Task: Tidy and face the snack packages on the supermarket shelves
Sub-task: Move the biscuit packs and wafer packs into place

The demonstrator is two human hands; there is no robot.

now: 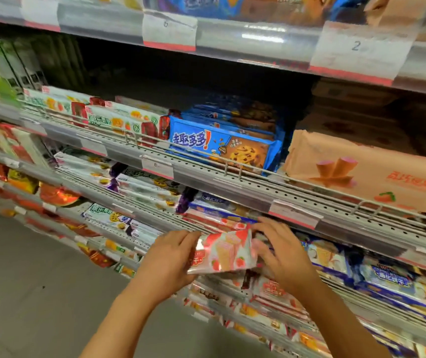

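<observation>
I have both hands on one pink-and-white wafer packet, low in the middle of the frame, just in front of the third shelf's edge. My left hand grips its left end, fingers curled over the top and thumb underneath. My right hand holds the right end, fingers spread and bent over the corner. The packet sits tilted, its printed strawberry face turned up toward me. Behind it, flat pink packets of what looks like the same kind lie stacked on the shelf. On the shelf above, at centre, a blue chocolate-chip cookie pack faces outward behind the wire rail. To its right lies a peach-coloured wafer pack. White fruit-print boxes fill the centre left. The grey floor shows at lower left.
</observation>
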